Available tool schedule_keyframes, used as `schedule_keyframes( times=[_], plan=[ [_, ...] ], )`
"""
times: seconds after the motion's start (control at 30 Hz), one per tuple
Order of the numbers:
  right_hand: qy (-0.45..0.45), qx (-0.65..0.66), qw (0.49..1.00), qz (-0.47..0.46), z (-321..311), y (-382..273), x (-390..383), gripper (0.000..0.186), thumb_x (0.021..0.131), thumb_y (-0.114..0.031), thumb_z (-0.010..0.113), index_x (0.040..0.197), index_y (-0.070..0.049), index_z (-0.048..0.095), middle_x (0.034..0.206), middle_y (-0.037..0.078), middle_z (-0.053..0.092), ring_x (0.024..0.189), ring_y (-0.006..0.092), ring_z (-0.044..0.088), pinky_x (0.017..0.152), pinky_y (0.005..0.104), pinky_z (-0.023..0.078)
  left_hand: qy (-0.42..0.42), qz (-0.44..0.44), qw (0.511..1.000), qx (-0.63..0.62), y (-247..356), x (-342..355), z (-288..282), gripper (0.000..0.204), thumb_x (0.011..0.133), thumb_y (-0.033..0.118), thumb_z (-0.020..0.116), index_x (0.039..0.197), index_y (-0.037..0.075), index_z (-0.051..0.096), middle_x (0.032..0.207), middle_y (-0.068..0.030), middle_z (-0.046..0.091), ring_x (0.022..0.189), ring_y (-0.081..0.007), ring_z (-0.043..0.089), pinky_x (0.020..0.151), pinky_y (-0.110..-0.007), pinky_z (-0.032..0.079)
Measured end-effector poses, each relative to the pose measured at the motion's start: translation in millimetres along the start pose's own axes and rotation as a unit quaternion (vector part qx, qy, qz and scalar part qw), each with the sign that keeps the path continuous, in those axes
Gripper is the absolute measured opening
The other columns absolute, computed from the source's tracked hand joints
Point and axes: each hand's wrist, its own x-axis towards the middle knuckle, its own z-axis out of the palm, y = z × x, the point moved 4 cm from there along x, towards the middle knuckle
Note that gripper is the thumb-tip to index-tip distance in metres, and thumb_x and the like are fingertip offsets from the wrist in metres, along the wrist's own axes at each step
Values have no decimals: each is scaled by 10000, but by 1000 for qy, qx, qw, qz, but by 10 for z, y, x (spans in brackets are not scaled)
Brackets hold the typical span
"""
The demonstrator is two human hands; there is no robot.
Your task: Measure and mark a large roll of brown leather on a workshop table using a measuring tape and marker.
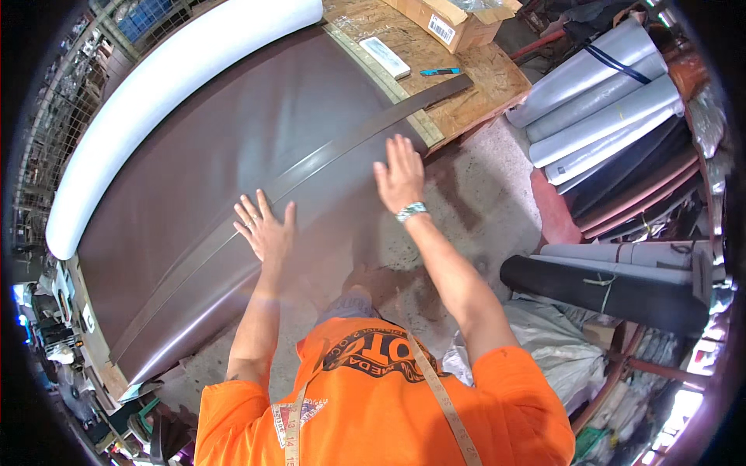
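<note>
A wide sheet of dark brown, smooth material (pixel 233 124) covers most of the wooden table and hangs over its near edge. Across it lies a long, flat straightedge (pixel 373 126), its right end sticking out past the sheet onto bare wood. My left hand (pixel 266 225) has its fingers spread by the straightedge's near side, over the sheet. To the right, my right hand (pixel 400 172) is stretched out with fingers extended, close to the sheet's right edge. Neither hand holds anything.
Behind the sheet runs a thick white roll (pixel 183 85). A blue cutter (pixel 440 71), a white slab (pixel 385 57) and a cardboard box (pixel 454 22) sit on the table's right part. Silver rolls (pixel 590 81) and a black roll (pixel 602 291) lie at the right.
</note>
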Motion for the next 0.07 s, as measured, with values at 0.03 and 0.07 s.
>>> schedule_keyframes(
  times=[0.03,0.07],
  plan=[
    [-50,1,999,-1,130,-25,125,659,991,-419,547,1518,-49,405,1577,206,393,1490,376,316,1204,547,263,-8,16,1000,12,150,25,31,898,962,703,433,1630,145,214,1691,-183,133,1569,-364,63,1253,-542,54],
    [-104,-7,995,-1,232,1,197,728,994,-453,543,1574,-68,332,1615,202,339,1516,370,271,1225,550,219,-38,23,999,28,203,47,45,925,948,735,425,1632,153,206,1697,-160,131,1572,-357,44,1253,-548,43]
  ],
)
